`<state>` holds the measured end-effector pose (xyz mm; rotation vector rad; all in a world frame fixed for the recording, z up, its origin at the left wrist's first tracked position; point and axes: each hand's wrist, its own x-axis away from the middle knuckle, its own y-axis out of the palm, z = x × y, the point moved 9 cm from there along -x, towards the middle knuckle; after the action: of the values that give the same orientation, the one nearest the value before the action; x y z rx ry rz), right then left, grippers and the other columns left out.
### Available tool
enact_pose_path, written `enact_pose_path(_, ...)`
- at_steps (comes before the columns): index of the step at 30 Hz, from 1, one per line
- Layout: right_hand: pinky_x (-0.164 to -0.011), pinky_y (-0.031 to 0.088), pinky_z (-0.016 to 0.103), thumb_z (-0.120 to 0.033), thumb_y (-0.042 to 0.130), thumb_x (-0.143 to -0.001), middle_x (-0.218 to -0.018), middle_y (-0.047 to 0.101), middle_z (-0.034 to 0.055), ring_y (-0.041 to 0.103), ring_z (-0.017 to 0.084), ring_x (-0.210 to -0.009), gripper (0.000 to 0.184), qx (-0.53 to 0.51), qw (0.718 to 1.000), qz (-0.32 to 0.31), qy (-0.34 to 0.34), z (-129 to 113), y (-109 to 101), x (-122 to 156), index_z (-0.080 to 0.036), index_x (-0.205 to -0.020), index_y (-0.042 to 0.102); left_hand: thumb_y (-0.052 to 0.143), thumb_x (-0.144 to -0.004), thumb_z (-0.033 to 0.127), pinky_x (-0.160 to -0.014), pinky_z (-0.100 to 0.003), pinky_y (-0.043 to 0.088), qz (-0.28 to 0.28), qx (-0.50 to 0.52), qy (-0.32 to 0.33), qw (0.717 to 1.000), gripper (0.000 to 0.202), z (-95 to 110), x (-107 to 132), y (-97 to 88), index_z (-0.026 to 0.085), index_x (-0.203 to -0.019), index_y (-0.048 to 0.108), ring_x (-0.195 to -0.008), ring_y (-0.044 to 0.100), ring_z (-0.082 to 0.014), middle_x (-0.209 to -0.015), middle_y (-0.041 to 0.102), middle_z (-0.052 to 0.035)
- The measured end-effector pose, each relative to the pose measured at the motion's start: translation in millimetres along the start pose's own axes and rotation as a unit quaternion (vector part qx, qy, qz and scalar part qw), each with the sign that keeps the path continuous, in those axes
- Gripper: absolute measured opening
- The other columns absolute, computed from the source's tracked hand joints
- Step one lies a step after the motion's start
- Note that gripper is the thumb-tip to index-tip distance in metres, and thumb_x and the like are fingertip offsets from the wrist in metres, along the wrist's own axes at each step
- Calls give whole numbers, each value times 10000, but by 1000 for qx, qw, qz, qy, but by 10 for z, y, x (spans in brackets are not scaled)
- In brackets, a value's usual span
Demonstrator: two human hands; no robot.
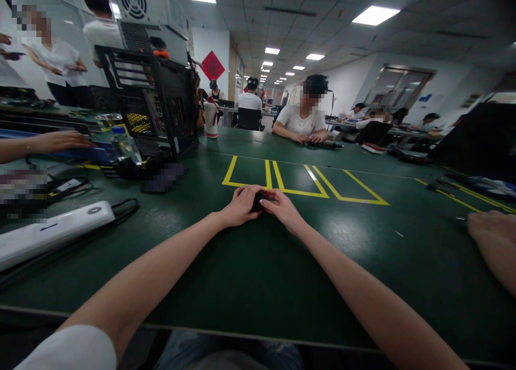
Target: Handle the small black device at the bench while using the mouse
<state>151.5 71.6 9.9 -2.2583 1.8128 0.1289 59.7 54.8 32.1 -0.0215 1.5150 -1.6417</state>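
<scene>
A small black object (258, 201) rests between my two hands at the middle of the green table (258, 273); its kind is too small and too covered to tell. My left hand (242, 204) is wrapped over its left side, fingers curled around it. From the right, my right hand (281, 208) touches the same object, with thumb and fingers pinched at its edge. Both hands are low, close to the tabletop, just in front of the yellow tape outlines (282, 190).
A white power strip (56, 233) with a black cable lies left. Behind it stand a water bottle (126, 147), an open black computer case (153, 107) and a drink cup (210, 120). Another person's hand (489, 233) is at right; a person (304, 115) sits opposite.
</scene>
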Motion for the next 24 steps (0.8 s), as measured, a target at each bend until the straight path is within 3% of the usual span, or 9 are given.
enact_pose_path(8,-833,454,369,-290,669,-626,-913,540,9,545,154,-904,330,6,1000,-20,-15,-36,13,23,-217,-892,489,523,-727,258,-995,-442,211,-4,7,-2,1000,580,7,7,-14,207,-1224,230,-1182,356,-233,-1225,407,-107)
enact_pose_path(16,-747,483,354,-334,620,-674,-889,534,-1,567,121,-758,284,-10,1000,-11,6,7,14,26,-230,-902,485,533,-721,263,-991,-433,215,-3,3,0,1000,593,-2,5,-5,202,-1224,224,-1182,354,-229,-1225,409,-106)
enact_pose_path(20,-793,466,374,-315,618,-679,-946,546,24,570,138,-816,329,-8,1000,-13,15,10,14,20,-219,-970,497,539,-711,250,-996,-442,208,-2,6,-3,1000,616,-2,5,-3,209,-1232,212,-1182,356,-233,-1233,405,-106)
enact_pose_path(24,-860,437,382,-273,653,-643,-990,543,33,562,158,-902,307,-3,1000,-24,-4,-25,18,15,-194,-902,508,538,-708,242,-994,-447,207,-2,13,-3,1000,611,9,4,-12,216,-1228,219,-1179,358,-235,-1227,408,-102)
